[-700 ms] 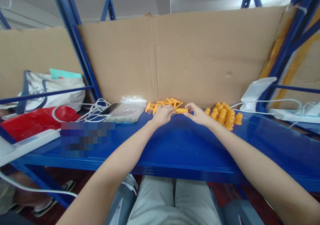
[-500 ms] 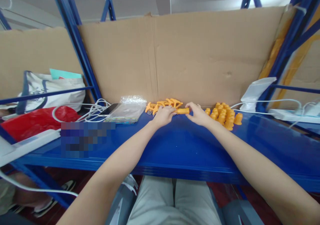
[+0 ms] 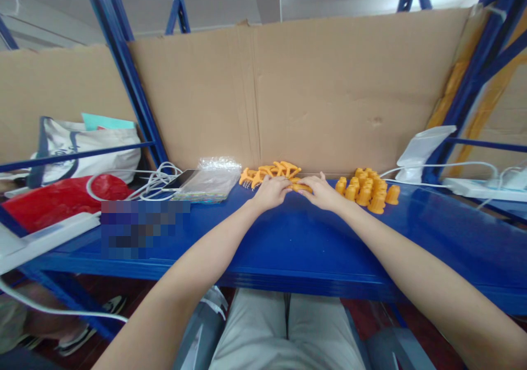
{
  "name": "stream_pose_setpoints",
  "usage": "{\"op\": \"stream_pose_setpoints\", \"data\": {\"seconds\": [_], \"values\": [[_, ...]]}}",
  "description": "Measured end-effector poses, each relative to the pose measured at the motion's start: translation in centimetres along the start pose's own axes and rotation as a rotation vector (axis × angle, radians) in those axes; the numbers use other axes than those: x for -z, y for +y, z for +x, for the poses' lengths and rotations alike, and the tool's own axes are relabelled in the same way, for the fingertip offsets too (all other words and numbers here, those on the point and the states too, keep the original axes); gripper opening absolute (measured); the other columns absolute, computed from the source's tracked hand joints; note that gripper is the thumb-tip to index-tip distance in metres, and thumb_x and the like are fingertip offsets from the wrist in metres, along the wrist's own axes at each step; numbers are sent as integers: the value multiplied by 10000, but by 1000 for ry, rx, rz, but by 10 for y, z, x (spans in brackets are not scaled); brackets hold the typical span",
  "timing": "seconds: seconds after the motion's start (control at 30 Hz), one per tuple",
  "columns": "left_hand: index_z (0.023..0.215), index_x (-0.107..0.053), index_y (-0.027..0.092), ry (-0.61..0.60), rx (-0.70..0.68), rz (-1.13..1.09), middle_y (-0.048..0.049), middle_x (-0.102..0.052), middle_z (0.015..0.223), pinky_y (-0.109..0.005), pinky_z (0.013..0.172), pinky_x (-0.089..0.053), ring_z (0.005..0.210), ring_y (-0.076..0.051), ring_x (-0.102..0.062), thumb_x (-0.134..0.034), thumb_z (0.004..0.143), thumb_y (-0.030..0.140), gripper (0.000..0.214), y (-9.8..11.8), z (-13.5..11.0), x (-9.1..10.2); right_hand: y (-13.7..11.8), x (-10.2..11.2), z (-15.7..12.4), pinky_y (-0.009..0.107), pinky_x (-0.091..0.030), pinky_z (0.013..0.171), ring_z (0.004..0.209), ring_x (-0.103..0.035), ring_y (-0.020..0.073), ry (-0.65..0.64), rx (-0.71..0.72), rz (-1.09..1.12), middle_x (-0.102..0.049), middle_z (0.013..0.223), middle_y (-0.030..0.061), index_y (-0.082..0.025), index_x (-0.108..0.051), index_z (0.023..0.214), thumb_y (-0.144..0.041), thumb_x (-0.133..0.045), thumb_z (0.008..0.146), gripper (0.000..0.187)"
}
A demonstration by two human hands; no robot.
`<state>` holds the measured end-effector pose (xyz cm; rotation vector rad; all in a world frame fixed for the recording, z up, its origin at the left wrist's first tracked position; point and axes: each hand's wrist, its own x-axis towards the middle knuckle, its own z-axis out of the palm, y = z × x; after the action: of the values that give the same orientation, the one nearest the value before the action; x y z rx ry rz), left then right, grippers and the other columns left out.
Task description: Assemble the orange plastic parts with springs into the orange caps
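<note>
My left hand and my right hand meet at the back of the blue shelf, fingers closed on a small orange plastic part held between them. Most of that part is hidden by the fingers. Just behind my left hand lies a pile of flat orange forked pieces. To the right of my right hand stands a cluster of orange cone-shaped pieces.
A clear plastic bag and a phone with white cables lie left of the pile. Further left are a red bag and a white tote. A cardboard sheet backs the shelf. White power strips sit at right.
My right hand has moved left and closed in on the orange part, so both hands now touch and cover most of it. The left hand has stayed put.
</note>
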<state>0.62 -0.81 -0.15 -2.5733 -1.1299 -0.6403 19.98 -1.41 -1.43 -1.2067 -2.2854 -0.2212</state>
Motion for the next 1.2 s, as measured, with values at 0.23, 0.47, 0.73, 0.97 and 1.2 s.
{"op": "stream_pose_setpoints", "data": {"seconds": [0.23,0.47,0.73,0.97,1.2], "values": [[1067,-681,177,-28,20,38,-89,-704,1074,-364,873,-414,1049,-236,-626,-465,947,221,251,2,0,2,-3,6,-1,659,-222,1063,1162,-540,278,-54,15,-134,-648,1171,119,-223,-605,1208,-218,-513,920,302],[1094,-679,186,-32,29,33,-88,-707,1090,-366,885,-434,1065,-237,-627,-470,942,221,260,4,2,-1,-15,13,0,653,-183,1087,1152,-522,277,-110,32,-314,-627,1146,117,-234,-561,1287,-135,-509,895,407],[1031,-698,182,18,116,6,-83,-718,1102,-374,922,-456,1079,-245,-633,-491,923,211,235,-18,2,-5,11,18,-5,653,-182,1079,1099,-544,274,-66,-108,-373,-624,1109,112,-205,-586,1102,-106,-482,850,290],[1040,-695,196,45,175,-23,-66,-718,1117,-354,924,-479,1065,-227,-639,-503,912,216,232,-32,4,-11,32,12,-2,661,-275,1031,1079,-614,285,-15,-400,-133,-676,1115,117,-186,-541,1114,-217,-543,844,271],[982,-694,165,50,161,-22,-103,-707,1076,-401,923,-461,1056,-259,-624,-510,882,164,209,-26,6,-9,23,15,-7,701,-141,1085,1227,-551,307,-201,-426,-223,-619,1300,146,-194,-555,1250,-164,-487,865,392]]}}
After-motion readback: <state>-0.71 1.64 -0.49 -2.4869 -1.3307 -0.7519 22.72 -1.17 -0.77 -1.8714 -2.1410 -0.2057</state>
